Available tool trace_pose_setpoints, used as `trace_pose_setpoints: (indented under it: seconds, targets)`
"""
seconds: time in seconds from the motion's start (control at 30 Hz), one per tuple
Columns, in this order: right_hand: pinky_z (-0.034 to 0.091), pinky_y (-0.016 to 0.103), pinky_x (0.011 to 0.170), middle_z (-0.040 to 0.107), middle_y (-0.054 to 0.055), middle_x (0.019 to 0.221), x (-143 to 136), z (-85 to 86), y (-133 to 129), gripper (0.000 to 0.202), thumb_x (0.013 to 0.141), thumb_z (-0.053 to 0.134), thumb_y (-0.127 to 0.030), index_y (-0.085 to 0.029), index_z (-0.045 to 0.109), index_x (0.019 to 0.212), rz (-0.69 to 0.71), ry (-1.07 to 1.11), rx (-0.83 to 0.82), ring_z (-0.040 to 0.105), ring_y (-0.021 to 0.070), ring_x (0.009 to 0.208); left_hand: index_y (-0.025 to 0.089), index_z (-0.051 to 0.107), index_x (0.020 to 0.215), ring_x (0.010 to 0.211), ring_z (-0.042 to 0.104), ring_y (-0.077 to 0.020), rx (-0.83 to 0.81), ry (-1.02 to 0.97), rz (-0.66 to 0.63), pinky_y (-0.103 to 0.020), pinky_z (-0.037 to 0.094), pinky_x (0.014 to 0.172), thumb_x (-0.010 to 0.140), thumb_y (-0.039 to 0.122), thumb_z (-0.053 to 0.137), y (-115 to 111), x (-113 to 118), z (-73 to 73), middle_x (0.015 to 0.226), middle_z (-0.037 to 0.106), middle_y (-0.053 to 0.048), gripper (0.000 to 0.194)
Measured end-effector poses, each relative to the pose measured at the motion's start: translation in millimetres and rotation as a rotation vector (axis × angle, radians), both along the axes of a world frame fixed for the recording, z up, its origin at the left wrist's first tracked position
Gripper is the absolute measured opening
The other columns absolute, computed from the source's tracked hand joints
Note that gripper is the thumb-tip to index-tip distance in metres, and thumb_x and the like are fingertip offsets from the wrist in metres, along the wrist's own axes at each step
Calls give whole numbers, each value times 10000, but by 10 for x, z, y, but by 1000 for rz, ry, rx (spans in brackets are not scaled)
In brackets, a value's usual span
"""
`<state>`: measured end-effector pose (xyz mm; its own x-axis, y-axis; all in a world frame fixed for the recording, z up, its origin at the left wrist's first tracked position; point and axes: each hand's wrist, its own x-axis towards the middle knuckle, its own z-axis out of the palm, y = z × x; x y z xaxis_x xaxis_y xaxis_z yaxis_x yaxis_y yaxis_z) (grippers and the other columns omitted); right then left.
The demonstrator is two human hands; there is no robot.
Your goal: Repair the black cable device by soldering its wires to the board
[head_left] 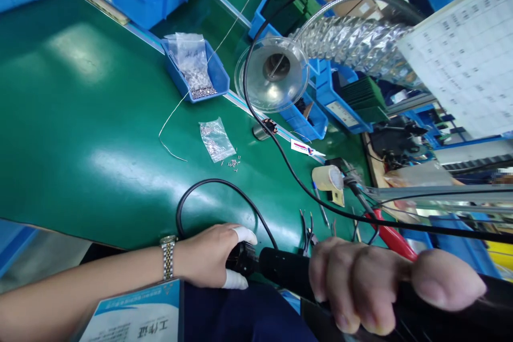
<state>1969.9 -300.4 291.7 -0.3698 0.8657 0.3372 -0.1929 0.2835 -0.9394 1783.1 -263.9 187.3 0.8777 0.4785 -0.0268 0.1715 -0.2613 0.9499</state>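
My left hand point(208, 256), with white finger cots on thumb and a finger, grips a small black part point(242, 258) near the table's front edge. The fingers partly cover that part, so its exact kind is unclear. My right hand point(364, 280) is wrapped round a thick black electric screwdriver point(284, 268), held almost level. Its tip points left and meets or nearly meets the black part. A black cable loop point(216, 180) lies behind both hands. Farther back are loose screws point(232, 162) beside a clear bag of small parts point(217, 140).
A blue bin point(196, 72) holds bags and small metal pieces. Behind stand a clear suction funnel point(272, 75) and a metal cylinder with copper windings point(264, 129). Pliers point(308, 235) and a soldering iron with red handle point(390, 238) lie right. A black cable point(276, 144) hangs across the view.
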Motion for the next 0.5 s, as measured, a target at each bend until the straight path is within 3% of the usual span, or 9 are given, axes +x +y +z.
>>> trace_pose_setpoints:
  seconds: [0.17, 0.5]
  targets:
    - [535, 277, 518, 556, -44, 572, -32, 3, 5, 143, 908, 400, -350, -267, 499, 970, 88, -25, 24, 626, 131, 471, 168, 516, 1079, 884, 575, -228, 10, 1, -8, -313, 465, 734, 643, 286, 706, 8, -1, 4, 996, 591, -65, 491]
    - [527, 286, 529, 530, -49, 555, -3, 66, -28, 185, 916, 368, -375, -298, 506, 1012, 37, -59, -13, 620, 129, 479, 183, 503, 1089, 930, 568, -245, 15, -33, 1, -359, 458, 808, 641, 290, 703, -11, -5, -30, 1067, 582, -84, 502]
